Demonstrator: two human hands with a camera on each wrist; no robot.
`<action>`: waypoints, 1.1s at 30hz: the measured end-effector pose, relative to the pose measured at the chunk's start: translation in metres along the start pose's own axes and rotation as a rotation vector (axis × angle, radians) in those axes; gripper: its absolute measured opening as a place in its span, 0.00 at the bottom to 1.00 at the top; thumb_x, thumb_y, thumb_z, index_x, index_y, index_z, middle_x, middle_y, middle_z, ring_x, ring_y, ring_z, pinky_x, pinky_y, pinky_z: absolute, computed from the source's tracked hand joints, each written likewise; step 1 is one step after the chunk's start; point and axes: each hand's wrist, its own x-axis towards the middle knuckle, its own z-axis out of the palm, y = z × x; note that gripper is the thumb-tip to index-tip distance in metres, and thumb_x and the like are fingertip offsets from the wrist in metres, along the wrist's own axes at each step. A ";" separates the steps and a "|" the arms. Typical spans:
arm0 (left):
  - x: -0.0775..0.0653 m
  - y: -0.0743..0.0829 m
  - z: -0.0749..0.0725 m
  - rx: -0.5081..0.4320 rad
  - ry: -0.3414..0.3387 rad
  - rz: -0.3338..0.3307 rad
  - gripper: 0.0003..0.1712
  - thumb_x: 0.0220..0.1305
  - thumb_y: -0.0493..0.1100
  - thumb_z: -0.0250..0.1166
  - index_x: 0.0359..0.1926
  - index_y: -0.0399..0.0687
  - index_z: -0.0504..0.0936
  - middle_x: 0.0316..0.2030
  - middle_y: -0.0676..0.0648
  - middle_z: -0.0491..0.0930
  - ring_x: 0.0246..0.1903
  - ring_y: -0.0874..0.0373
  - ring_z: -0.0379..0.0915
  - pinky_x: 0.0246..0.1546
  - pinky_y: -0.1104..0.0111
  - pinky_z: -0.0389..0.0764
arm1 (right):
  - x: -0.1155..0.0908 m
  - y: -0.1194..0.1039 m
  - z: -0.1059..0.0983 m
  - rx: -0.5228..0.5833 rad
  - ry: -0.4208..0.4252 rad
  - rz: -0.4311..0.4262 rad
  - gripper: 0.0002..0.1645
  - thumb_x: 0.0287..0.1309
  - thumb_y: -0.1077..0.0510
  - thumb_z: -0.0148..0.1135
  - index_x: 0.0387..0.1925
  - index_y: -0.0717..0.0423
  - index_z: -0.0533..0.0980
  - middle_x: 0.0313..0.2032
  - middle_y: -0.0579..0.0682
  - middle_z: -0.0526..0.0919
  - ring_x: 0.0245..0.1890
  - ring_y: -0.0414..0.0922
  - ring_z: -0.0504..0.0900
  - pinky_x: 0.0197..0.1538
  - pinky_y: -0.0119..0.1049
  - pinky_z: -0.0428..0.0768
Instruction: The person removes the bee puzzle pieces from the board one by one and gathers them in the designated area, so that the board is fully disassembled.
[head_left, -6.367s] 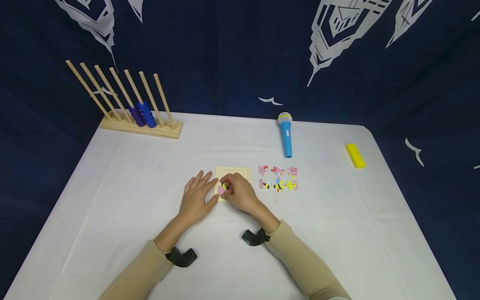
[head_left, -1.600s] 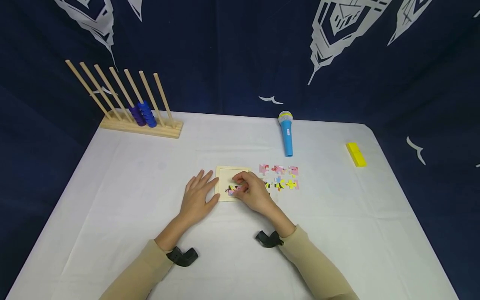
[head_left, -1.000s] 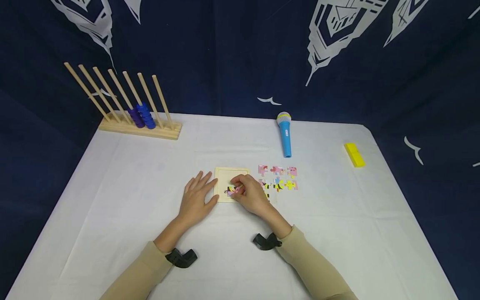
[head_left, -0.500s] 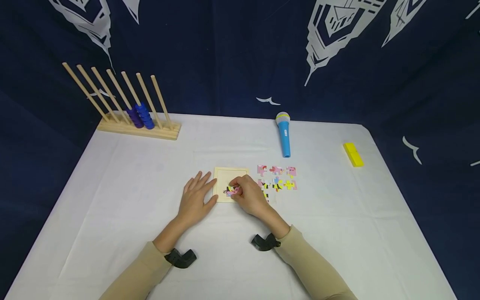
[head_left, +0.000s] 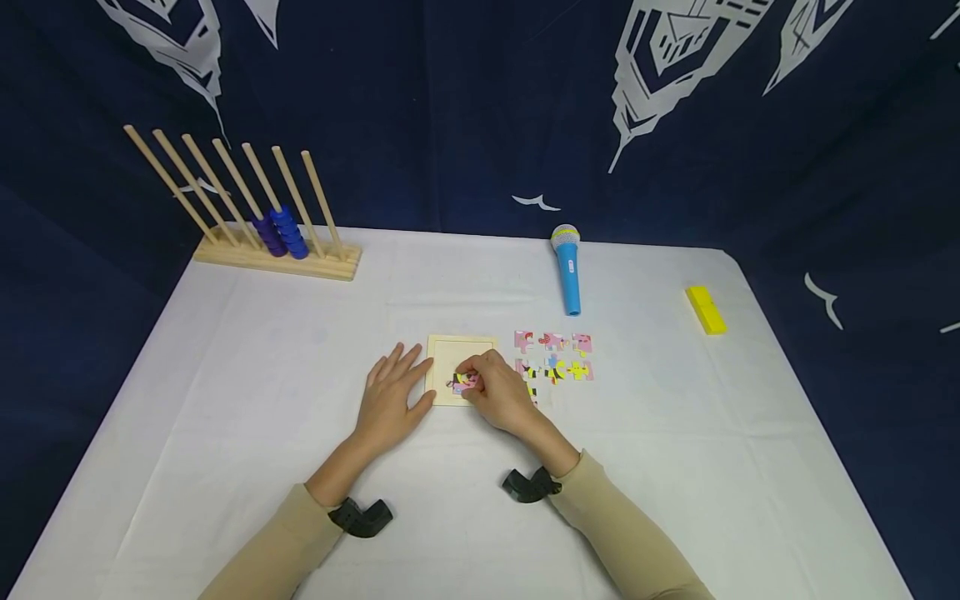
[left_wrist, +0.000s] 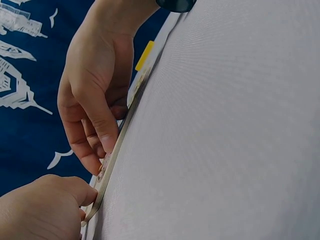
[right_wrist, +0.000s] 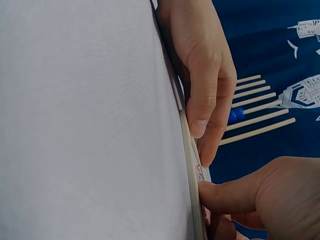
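At the centre of the head view a small wooden puzzle tray (head_left: 460, 343) lies on the white-covered bench (head_left: 300, 350). The left hand (head_left: 392, 398) is laid flat, fingers straight, its thumb against the tray's left edge. A puzzle piece (head_left: 465, 382) is pinched in the curled fingertips of the right hand (head_left: 498, 392) and held over the tray's lower part. Whether other pieces already sit beneath it cannot be told. The work is judged to be at an early stage: most of the tray is bare, and the loose pieces (head_left: 553, 356) lie in two rows just right of the tray, not yet placed.
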 end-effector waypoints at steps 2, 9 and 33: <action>0.000 0.000 0.000 0.000 -0.002 -0.001 0.27 0.62 0.44 0.65 0.61 0.40 0.77 0.68 0.37 0.67 0.73 0.39 0.52 0.71 0.43 0.50 | 0.000 0.001 0.000 -0.001 0.007 -0.009 0.15 0.51 0.66 0.69 0.43 0.55 0.80 0.32 0.48 0.73 0.28 0.38 0.69 0.27 0.28 0.66; 0.000 0.000 0.001 0.000 -0.007 -0.003 0.28 0.62 0.45 0.65 0.62 0.41 0.77 0.69 0.38 0.66 0.73 0.40 0.52 0.71 0.43 0.50 | 0.000 0.001 0.000 -0.005 0.012 -0.028 0.16 0.50 0.67 0.69 0.42 0.53 0.79 0.31 0.48 0.74 0.27 0.37 0.67 0.26 0.28 0.64; 0.000 0.002 -0.001 0.004 -0.014 -0.012 0.27 0.62 0.44 0.64 0.62 0.40 0.77 0.69 0.37 0.66 0.73 0.39 0.51 0.71 0.44 0.49 | -0.011 -0.006 -0.045 0.250 0.051 0.097 0.08 0.59 0.68 0.61 0.37 0.53 0.79 0.31 0.50 0.81 0.25 0.43 0.71 0.28 0.31 0.68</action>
